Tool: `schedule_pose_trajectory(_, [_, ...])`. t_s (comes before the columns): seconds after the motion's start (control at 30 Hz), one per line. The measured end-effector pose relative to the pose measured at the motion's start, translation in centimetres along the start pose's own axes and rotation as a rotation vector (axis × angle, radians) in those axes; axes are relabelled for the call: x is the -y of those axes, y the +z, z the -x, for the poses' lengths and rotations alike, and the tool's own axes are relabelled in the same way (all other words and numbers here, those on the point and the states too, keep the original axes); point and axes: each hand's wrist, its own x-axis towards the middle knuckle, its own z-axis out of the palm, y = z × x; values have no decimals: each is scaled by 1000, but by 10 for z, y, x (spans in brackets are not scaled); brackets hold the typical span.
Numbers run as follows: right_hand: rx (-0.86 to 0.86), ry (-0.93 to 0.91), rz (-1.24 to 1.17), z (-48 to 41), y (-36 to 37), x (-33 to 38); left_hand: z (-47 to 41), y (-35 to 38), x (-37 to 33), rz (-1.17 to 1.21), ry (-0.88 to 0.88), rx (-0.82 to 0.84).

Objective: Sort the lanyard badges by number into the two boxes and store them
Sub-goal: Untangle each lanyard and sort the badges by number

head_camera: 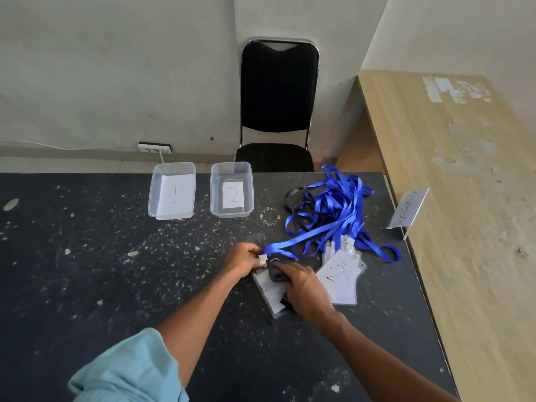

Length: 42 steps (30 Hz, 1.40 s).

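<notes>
- The blue lanyard (319, 231) is pinched by the left hand (246, 256); a dark bundle (275, 272) is gripped by the right hand (304, 285);
- the strap is best eased from the tangle (333, 204) — slowly.

I logged box 1 (171, 190) left of box 2 (231, 189) at 12 o'clock on the table (87, 256); lanyard pile (333, 210) lay at 2 o'clock, badges (339, 274) before it.
</notes>
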Motion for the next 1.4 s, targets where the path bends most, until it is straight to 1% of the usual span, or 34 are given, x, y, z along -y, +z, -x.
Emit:
schedule_pose_trajectory(0.1, [110,-58,172,-1,5,4,-5,-2,3,-70,40,-17])
schedule_pose_trajectory(0.2, [152,-148,279,-1,5,11,-4,-1,2,-109,71,-42])
schedule_pose_trajectory(0.23, [178,-193,302,1,6,11,-5,-1,3,-122,82,-49])
schedule_pose_trajectory(0.33, [341,-344,325,15,9,9,-4,-1,3,-139,97,-57])
schedule_pose_trajectory(0.4, [400,-381,318,24,6,7,-3,0,3,-156,106,-50])
schedule_pose_trajectory(0.43, [399,-372,300,25,3,5,-4,0,3,-169,112,-46])
schedule_pose_trajectory(0.47, [362,-349,274,22,-2,4,-3,0,3,-182,119,-47])
schedule_pose_trajectory(0.57, [121,-286,228,0,-8,-5,-4,1,2,-207,138,-63])
schedule_pose_trajectory(0.6, [89,-285,226,-6,-7,-5,-4,1,3,-220,145,-70])
schedule_pose_trajectory(0.7, [181,-385,290,-10,8,2,-5,3,4,-216,157,-76])
schedule_pose_trajectory(0.77, [207,-469,308,-2,16,-3,-7,3,6,-200,153,-75])
schedule_pose_trajectory(0.9, [331,-521,287,24,11,-25,-6,0,4,-233,161,-36])
schedule_pose_trajectory(1.0, [361,-436,300,36,-9,-29,-4,-2,-1,-255,159,2])
schedule_pose_trajectory(1.13, [277,-272,325,43,-20,-30,2,-15,-9,-263,154,59])
schedule_pose_trajectory(1.2, [197,-202,319,40,-24,-20,7,-23,-18,-163,137,98])
schedule_pose_trajectory(1.27, [74,-151,249,32,-27,-3,13,-28,-27,139,67,186])
schedule_pose_trajectory(1.33, [57,-99,117,21,-27,18,21,-31,-39,428,13,276])
schedule_pose_trajectory(1.4, [66,-31,19,13,-26,36,27,-35,-48,576,-3,300])
